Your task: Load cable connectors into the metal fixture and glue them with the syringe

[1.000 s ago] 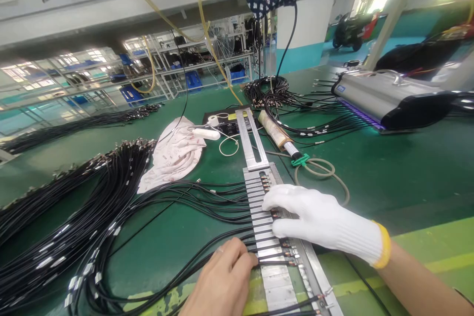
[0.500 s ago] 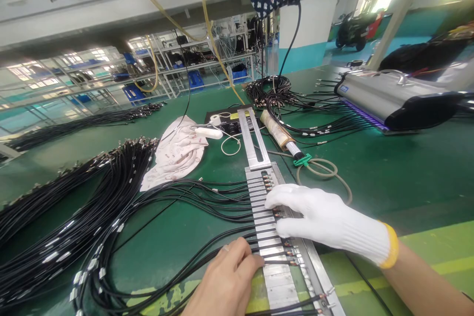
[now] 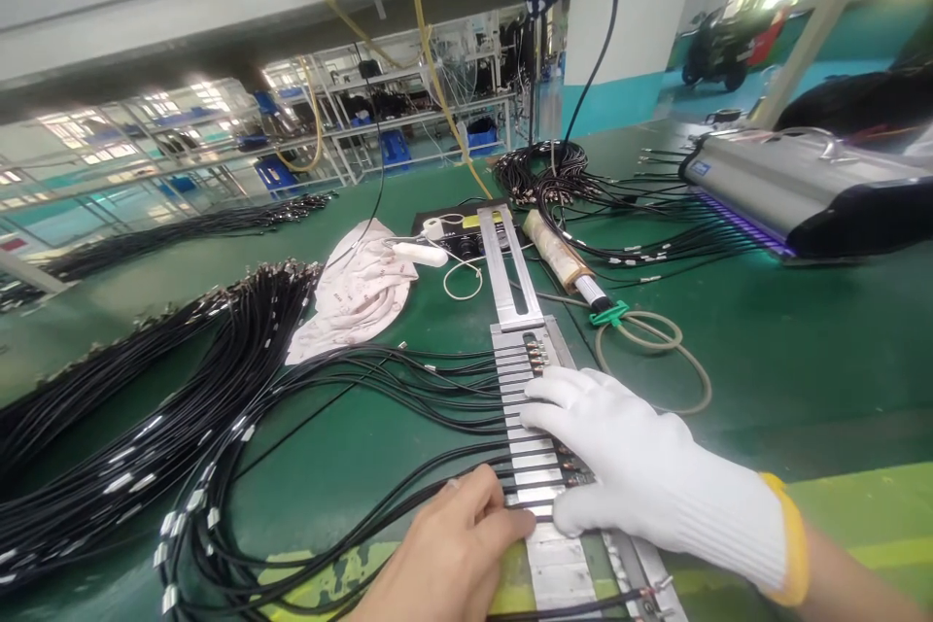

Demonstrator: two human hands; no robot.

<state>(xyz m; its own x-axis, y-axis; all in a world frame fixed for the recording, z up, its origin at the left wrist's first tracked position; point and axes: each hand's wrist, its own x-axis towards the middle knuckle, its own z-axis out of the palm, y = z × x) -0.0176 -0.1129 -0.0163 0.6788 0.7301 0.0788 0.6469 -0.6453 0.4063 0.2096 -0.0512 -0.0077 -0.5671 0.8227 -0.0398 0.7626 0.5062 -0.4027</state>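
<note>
A slotted metal fixture [image 3: 558,569] runs lengthwise in front of me, with several black cables [image 3: 444,420] lying across it. Their stripped copper-coloured ends [image 3: 537,352] stick out on its right side. My bare left hand [image 3: 456,544] is closed at the fixture's left edge, thumb and fingers around a black cable. Over the cable ends rests my right hand [image 3: 627,466] in a white knitted glove, its fingers stretched out and thumb apart; it hides several of the ends. Nothing shows in its grasp.
Thick bundles of black cable [image 3: 182,398] fill the table's left side. Beyond the fixture lie a crumpled cloth [image 3: 364,282], a black control box [image 3: 448,233] and a wrapped tool [image 3: 558,253] with a green tip. A silver lamp unit [image 3: 787,180] glows purple at right, over more cables.
My gloved thumb has moved toward me along the cable ends, widening the hand's spread. My left hand has shifted slightly right against the fixture. The whole view has tilted a little.
</note>
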